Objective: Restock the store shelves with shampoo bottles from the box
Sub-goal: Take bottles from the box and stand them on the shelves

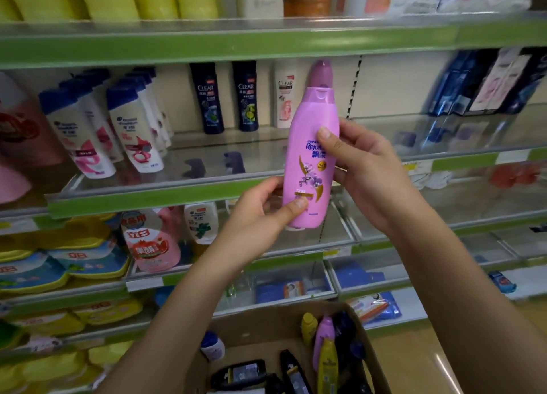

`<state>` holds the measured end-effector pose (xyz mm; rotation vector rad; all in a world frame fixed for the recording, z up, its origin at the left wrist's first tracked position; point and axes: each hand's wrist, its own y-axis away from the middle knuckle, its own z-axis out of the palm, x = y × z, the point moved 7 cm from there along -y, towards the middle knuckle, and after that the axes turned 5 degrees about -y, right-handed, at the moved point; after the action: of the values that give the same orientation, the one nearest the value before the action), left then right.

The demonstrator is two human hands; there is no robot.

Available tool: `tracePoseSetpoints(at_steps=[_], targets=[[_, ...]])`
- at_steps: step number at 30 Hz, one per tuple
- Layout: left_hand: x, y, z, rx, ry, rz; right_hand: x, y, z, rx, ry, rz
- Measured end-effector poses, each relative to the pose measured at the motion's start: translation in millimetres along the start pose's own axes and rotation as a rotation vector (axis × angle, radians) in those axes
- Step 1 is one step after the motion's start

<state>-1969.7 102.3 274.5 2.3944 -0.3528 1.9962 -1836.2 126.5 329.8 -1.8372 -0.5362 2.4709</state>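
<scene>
Two hands grip my pink shampoo bottle [310, 156]: left hand [266, 213] pinches base, right hand [364, 168] wraps waist. Looks rigid, smooth, likely slippery; mid-body hold seems safest.

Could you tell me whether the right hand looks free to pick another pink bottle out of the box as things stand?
Probably not: the right hand grips the pink bottle together with the left hand.

Open shelf space [384, 133] right of the white Clear bottle [285, 97]; dark Clear bottles [226, 97] crowd the left
</scene>
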Motion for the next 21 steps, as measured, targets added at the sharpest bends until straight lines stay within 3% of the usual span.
tracePoseSetpoints(at_steps=[12, 21], targets=[[-12, -154, 59, 0.174, -0.198, 0.03, 12, -117, -110, -0.094, 0.083, -0.03], [-43, -229, 67, 0.141, -0.235, -0.045, 51, -179, -150, -0.104, 0.115, -0.067]])
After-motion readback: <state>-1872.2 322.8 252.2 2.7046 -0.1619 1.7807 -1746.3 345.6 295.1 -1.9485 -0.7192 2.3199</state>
